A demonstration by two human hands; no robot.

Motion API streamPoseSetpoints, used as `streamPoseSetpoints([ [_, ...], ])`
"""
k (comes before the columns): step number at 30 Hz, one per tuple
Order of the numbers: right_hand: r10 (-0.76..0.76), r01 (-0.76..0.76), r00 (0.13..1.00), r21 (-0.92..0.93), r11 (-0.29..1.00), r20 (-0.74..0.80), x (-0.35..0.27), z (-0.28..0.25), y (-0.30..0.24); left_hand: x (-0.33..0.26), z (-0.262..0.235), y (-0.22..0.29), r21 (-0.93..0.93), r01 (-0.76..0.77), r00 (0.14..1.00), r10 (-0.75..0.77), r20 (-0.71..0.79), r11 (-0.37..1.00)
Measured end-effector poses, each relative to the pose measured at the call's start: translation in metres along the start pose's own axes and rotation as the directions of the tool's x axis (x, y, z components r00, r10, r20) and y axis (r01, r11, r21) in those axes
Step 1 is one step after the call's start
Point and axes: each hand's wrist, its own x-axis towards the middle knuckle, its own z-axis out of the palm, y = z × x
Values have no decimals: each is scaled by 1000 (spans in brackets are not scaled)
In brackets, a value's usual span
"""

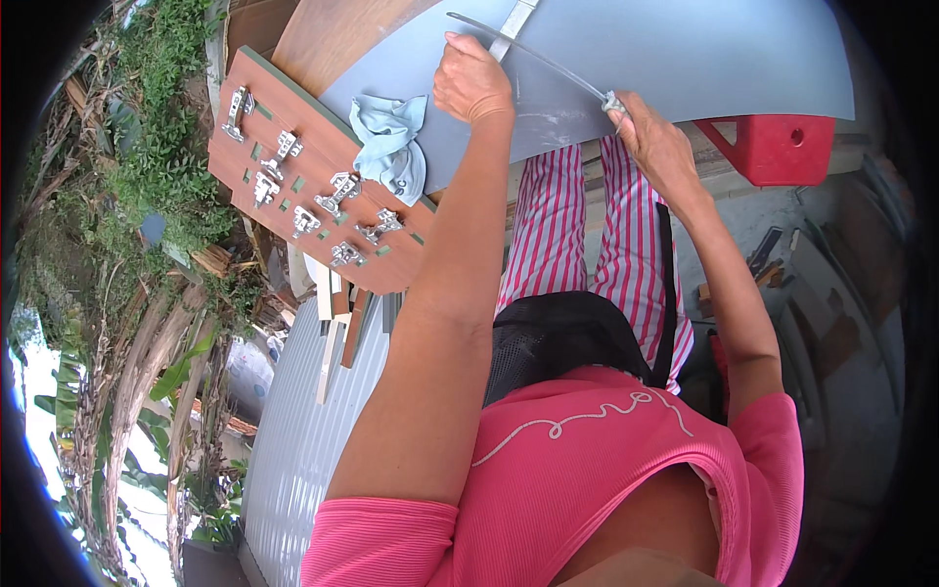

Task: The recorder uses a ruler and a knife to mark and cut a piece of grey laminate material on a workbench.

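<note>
Head camera view: across the front of a pink shirt (587,450), one white cord (558,427) loops like handwriting, though whether it spells anything cannot be told. The left arm reaches nearly straight up over the tabletop (675,59), its hand (472,80) curled into a fist; whether those fingers grip anything cannot be told. The right arm bends outward at the elbow, and the right hand (653,139) closes its fingers around the wrapped end of one thin, slightly curved rod (554,62). The rod slants over the gray surface, its far tip just beyond the left fist, and crosses one pale metal strip (513,27) in this view; whether they touch cannot be told. To the left, seven metal hinges (337,194) sit on one brown board (323,161), beside one light blue cloth (391,137). One red block-like object (790,152) stands at right, below the tabletop's edge.
</note>
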Motion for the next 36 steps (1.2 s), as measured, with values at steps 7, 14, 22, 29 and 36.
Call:
streamPoseSetpoints([
  [7,-38,39,999,46,998,-15,42,9,-36,-4,0,8,-6,31,998,-31,60,999],
  [14,24,-26,999,32,999,38,0,-4,-1,0,0,1,-2,35,997,-34,65,999],
  [22,11,-11,1000,44,999,-2,37,10,-41,-5,5,4,15,-36,997,36,-61,999],
  [29,106,-105,994,132,986,-1,2,10,-25,-3,-1,4,23,-17,999,18,-38,1000],
  [36,21,-19,1000,78,997,-19,35,5,-40,-5,-2,9,11,11,999,-12,41,1000],
])
